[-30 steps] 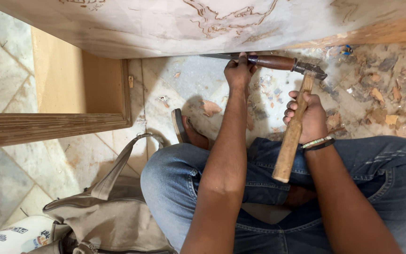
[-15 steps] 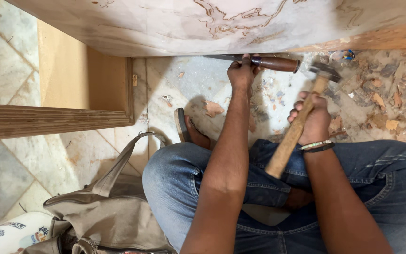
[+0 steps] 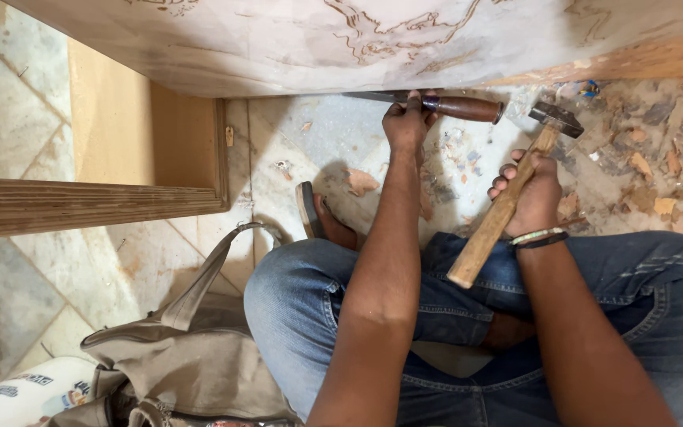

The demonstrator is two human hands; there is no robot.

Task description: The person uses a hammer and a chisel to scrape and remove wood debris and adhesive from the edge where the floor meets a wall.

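A chisel [image 3: 444, 103] is held level in the left hand [image 3: 406, 125], its long axis running left to right just under the lower edge of the carved panel [image 3: 294, 39]; the steel blade points left along that edge, and the dark wooden handle ends at a butt on the right. The left fingers are wrapped closed about the tool where blade meets handle, so the butt is left bare. A hammer [image 3: 515, 190] is gripped in the right hand [image 3: 530, 196], the fist shut tight around the upper part of the pale shaft, with the shaft tilted up and to the right. The steel head [image 3: 556, 119] is seen just to the right of the chisel's butt, slightly below its line and apart from it (no contact can be made out). The butt thus lies leftward of the hammer face, along the chisel's own axis, and the right hand is the nearer to it. Wood chips [image 3: 642, 166] are strewn over the floor [image 3: 333, 150] beyond the crossed, jeans-clad legs.
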